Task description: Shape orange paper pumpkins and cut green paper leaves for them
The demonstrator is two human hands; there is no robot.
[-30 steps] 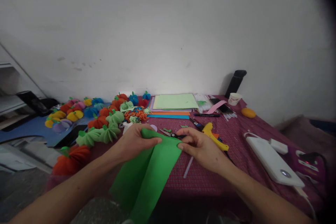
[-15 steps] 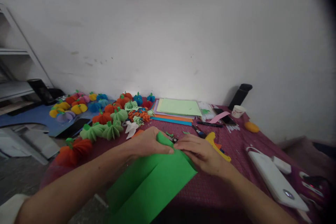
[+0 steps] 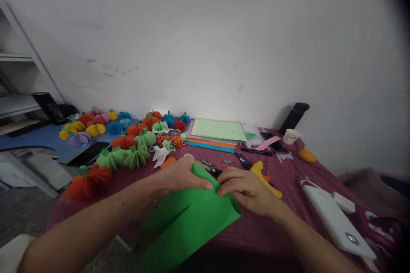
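Note:
A large green paper sheet (image 3: pixel 188 217) lies folded over the near edge of the table with the dark red cloth (image 3: pixel 275 217). My left hand (image 3: pixel 182 175) pinches the sheet's far edge from the left. My right hand (image 3: pixel 245 187) pinches the same edge from the right, fingertips almost touching the left hand's. Both hands are closed on the paper. Black scissors (image 3: pixel 213 169) and a yellow glue gun (image 3: pixel 264 173) lie just beyond my hands.
Several paper pumpkins (image 3: pixel 124 143) in orange, green, yellow and blue crowd the left. A stack of coloured sheets (image 3: pixel 219 131) lies at the back. A marker (image 3: pixel 256 151), phone (image 3: pixel 275 144), paper cup (image 3: pixel 291 136), black bottle (image 3: pixel 293 117) and white power bank (image 3: pixel 338 222) sit to the right.
My hands came together at the sheet's far edge and the sheet was folded flatter onto the table. The view shifted slightly.

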